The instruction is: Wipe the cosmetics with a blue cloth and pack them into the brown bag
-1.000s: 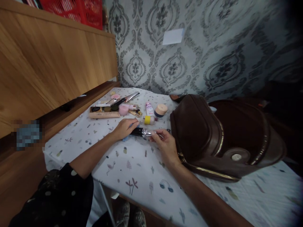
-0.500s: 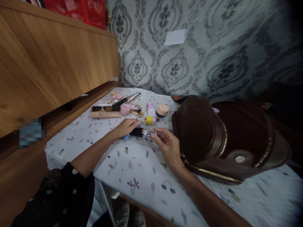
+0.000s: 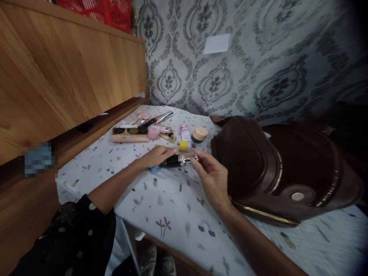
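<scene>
A black cosmetic tube with a silver end (image 3: pixel 176 161) lies just above the patterned tablecloth (image 3: pixel 161 199). My left hand (image 3: pixel 157 156) rests over its dark end, fingers curled on it, with a small blue thing (image 3: pixel 154 169) poking out underneath. My right hand (image 3: pixel 211 176) pinches the silver end between thumb and fingertips. Right of that hand lies a large brown leather bag (image 3: pixel 276 172) with gold zips.
Behind the hands lie several cosmetics: a long beige palette (image 3: pixel 130 138), a pink jar (image 3: pixel 152 132), a yellow-capped bottle (image 3: pixel 184 146), a peach round pot (image 3: pixel 199 134), a pink tube (image 3: pixel 185 132). A wooden cabinet (image 3: pixel 57 76) stands left, patterned wallpaper behind.
The right hand has lifted the tube's silver end a little and shifted right; the left hand stays on the dark end. The view has drifted slightly.
</scene>
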Demonstrator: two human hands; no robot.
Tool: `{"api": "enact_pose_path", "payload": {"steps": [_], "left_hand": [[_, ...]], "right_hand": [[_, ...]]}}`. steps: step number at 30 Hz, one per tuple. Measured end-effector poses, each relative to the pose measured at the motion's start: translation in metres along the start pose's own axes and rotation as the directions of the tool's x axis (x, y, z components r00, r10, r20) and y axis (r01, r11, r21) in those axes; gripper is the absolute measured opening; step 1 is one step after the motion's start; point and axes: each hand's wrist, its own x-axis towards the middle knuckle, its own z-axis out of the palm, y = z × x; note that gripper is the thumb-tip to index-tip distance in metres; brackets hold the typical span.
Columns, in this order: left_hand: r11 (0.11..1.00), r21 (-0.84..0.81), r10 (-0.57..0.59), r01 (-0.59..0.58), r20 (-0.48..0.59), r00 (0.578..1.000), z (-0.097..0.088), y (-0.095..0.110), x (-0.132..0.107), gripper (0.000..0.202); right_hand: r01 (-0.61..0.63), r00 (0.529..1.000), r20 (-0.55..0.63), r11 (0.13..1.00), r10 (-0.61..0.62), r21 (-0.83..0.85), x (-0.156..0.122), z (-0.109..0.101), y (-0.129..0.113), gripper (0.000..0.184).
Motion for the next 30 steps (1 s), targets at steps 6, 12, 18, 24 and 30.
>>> {"api": "enact_pose_path", "payload": {"steps": [6,12,18,24,30], "left_hand": [[0.998,-0.029,-0.048,0.047,-0.020,0.999,0.009,0.006,-0.002,0.062],[0.994,0.013,-0.111,0.113,-0.109,0.988,0.016,0.011,-0.001,0.063],[0.994,0.067,-0.071,0.085,-0.182,0.981,0.019,0.016,-0.002,0.060],[0.985,-0.163,-0.108,0.059,-0.305,0.946,0.020,0.017,0.001,0.061],[0.841,-0.540,-0.003,0.023,0.039,0.999,0.026,0.029,0.000,0.066]], "right_hand": [[-0.138,0.989,-0.036,0.983,0.143,0.118,0.002,0.001,0.004,0.038],[-0.223,0.973,-0.012,0.959,0.229,0.176,-0.004,0.010,0.004,0.050],[-0.420,0.908,0.103,0.881,0.407,0.219,-0.004,0.010,0.002,0.041],[-0.456,0.889,0.157,0.797,0.430,0.395,-0.001,0.014,-0.004,0.037],[-0.379,0.924,0.188,0.862,0.333,0.336,0.000,0.011,-0.007,0.035]]}}
